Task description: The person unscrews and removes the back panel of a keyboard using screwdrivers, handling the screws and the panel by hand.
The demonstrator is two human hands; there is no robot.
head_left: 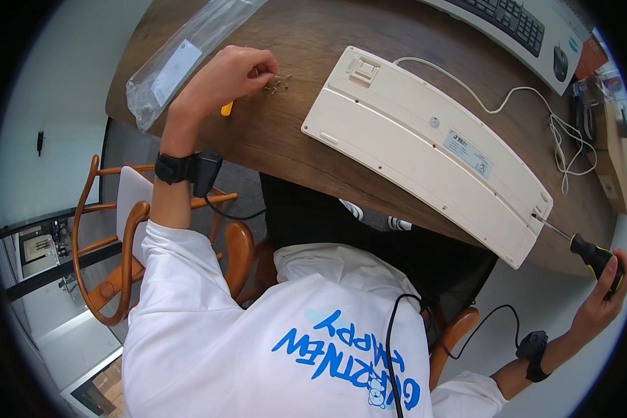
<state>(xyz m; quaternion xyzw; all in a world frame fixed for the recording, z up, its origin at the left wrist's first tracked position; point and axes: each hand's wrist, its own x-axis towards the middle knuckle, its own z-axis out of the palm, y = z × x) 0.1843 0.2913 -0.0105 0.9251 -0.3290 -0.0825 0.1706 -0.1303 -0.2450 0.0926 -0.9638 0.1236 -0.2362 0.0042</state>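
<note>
A cream keyboard [397,139] lies with its underside up, slanting across the wooden table. My right hand [608,282] is wrapped round the black and yellow handle of a screwdriver [592,261]. The screwdriver's metal tip meets the keyboard's right end, beside a small dark opening. Far to the left, my left hand [247,70] is closed in a pinch at a small heap of screws [274,88]. Whether a screw is between its fingertips is hidden. A yellow piece [227,109] lies under my left wrist, mostly covered.
A clear plastic bag [146,97] lies at the table's left. The keyboard's white cable [498,110] coils toward the right. A box with a keyboard and mouse pictured [554,73] stands at the far right, near a cardboard box [609,157]. A wooden chair [129,265] is at left.
</note>
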